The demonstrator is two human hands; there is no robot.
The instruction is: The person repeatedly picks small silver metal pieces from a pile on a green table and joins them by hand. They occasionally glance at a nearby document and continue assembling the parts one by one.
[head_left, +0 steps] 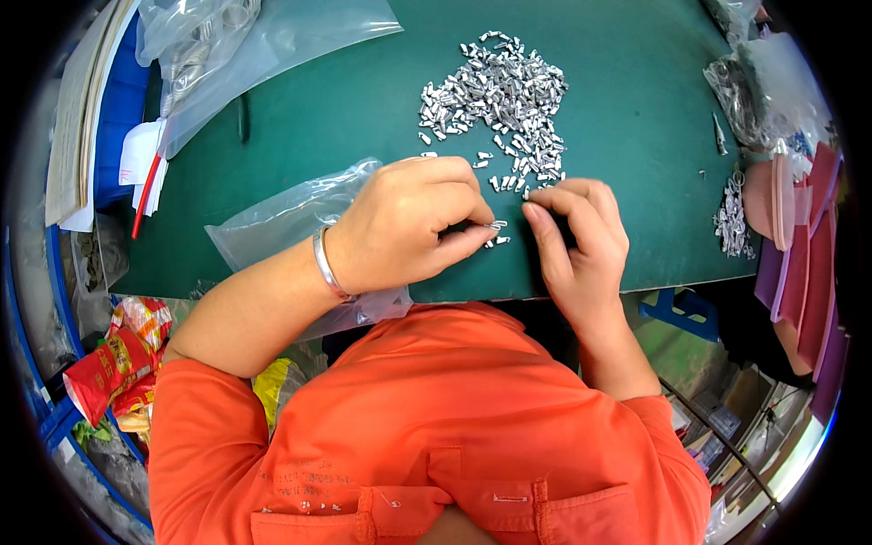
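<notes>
Pinched between the thumb and forefinger of my left hand (422,218) is a small silver metal piece (499,223), narrow and looped like a clip. Another such piece lies just under those fingertips. My right hand (586,241) is a short way to the right, its thumb and forefinger closed on a similar small metal piece (527,193) at the near end of a pile. The pile of small silver metal pieces (509,86) spreads across the green table (636,109) beyond my hands. Under my left wrist lies a clear plastic bag (282,213).
A clear plastic sheet (300,41) and a red pen (146,197) are at the far left, near a blue bin (121,109). On the right sit a small heap of metal parts (732,218), plastic bags (786,86) and pink and purple pieces (799,245).
</notes>
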